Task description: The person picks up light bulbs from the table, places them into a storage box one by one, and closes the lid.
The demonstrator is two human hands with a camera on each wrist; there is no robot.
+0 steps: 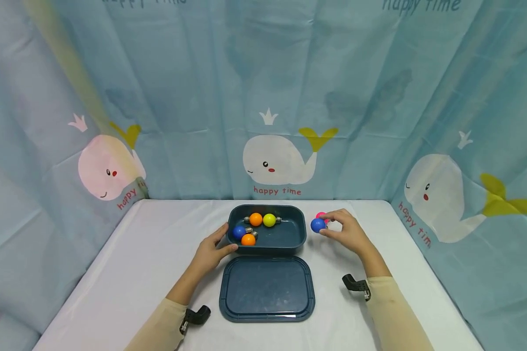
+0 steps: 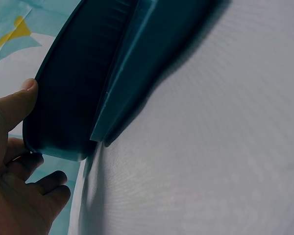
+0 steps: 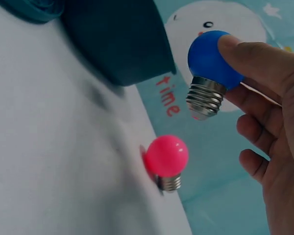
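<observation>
My right hand [image 1: 346, 231] pinches a blue light bulb [image 3: 206, 58] by its round globe, thumb on one side, with the metal screw base pointing down in the right wrist view. It is held up just right of a dark blue plastic box [image 1: 287, 234]. A pink light bulb [image 3: 167, 155] lies on the table behind it, partly hidden in the head view. My left hand [image 1: 210, 253] grips the box's left end, thumb at the rim and fingers around the outside. Inside the box's left half lie orange bulbs [image 1: 255, 219], a yellow bulb [image 1: 269, 220] and another blue bulb [image 1: 239, 232].
A flat dark blue lid [image 1: 268, 287] lies on the white-covered table [image 1: 127, 273], directly in front of the box. Behind and at both sides hangs a light blue curtain [image 1: 193, 97] printed with whales. Each wrist wears a black camera mount.
</observation>
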